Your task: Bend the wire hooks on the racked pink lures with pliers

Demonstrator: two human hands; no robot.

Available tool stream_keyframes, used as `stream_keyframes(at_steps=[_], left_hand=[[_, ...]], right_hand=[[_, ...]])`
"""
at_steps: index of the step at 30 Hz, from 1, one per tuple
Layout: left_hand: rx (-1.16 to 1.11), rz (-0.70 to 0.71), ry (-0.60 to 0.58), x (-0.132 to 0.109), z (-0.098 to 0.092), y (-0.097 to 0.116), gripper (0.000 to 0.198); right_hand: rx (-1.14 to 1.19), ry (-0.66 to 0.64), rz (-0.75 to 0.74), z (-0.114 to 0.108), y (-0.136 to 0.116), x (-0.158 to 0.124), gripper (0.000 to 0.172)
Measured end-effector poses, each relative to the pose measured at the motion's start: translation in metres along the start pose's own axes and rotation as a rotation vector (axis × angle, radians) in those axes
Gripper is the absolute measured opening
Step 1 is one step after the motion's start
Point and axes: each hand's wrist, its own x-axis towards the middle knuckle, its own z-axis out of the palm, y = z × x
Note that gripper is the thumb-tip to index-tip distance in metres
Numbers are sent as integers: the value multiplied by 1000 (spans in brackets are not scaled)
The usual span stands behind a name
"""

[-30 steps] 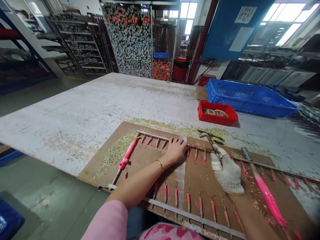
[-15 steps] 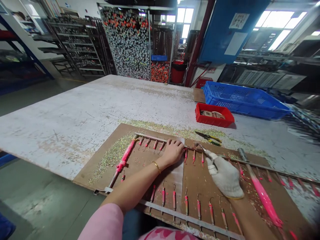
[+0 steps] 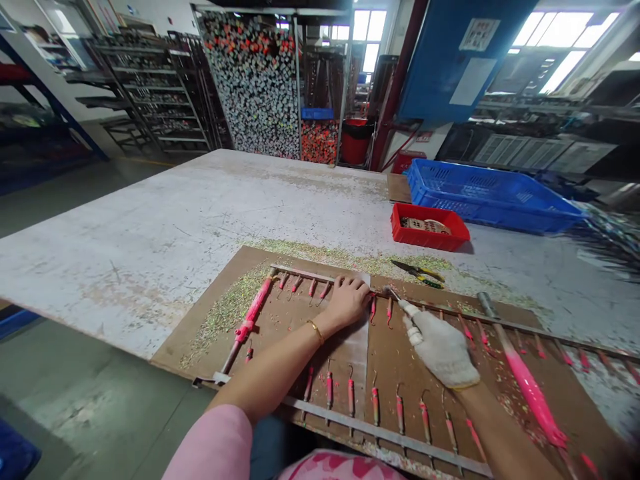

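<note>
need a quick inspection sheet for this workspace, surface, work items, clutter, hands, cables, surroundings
Surface: pale, scuffed worktable with a brown board on it
Work items: metal frame with pink-coated side bars; hooked pieces, many pink, along its rails
Clutter: yellowish flakes on board and table; yellow-handled pliers; red bin with items inside; blue crate
Left hand: bare, over the far rail
Right hand: white-gloved, holding a metal tool, tip near the far rail
Cables: nothing seen on the table
Surroundings: rack packed with rod ends, blue cabinet, red bucket
</note>
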Motion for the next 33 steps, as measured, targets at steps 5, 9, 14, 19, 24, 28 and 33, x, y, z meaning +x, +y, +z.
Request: stream_keyframes(at_steps=[5,9,14,19,24,28,33], left_hand=[[11,11,-14,0,-3,2,26],[15,-4,-9,0,-3,1,27],[18,25,-1,0,-1,0,26],[11,13,-17,0,-3,0,29],[0,19,-17,0,-3,0,27],[5,16,-16,0,-3,0,29],[-16,30,-25,0,-6,0,31]], right_hand=[[8,161,121,0,2,-2,40],[-17,-25,23,3,3,-3,37],[67,135,155,3,1,-1,40],[21,-30,58,3,1,1,38],[30,135,144,5,2,0,41],[-10,-14,11,7,3,1,39],[33,55,55,7,0,2,41]])
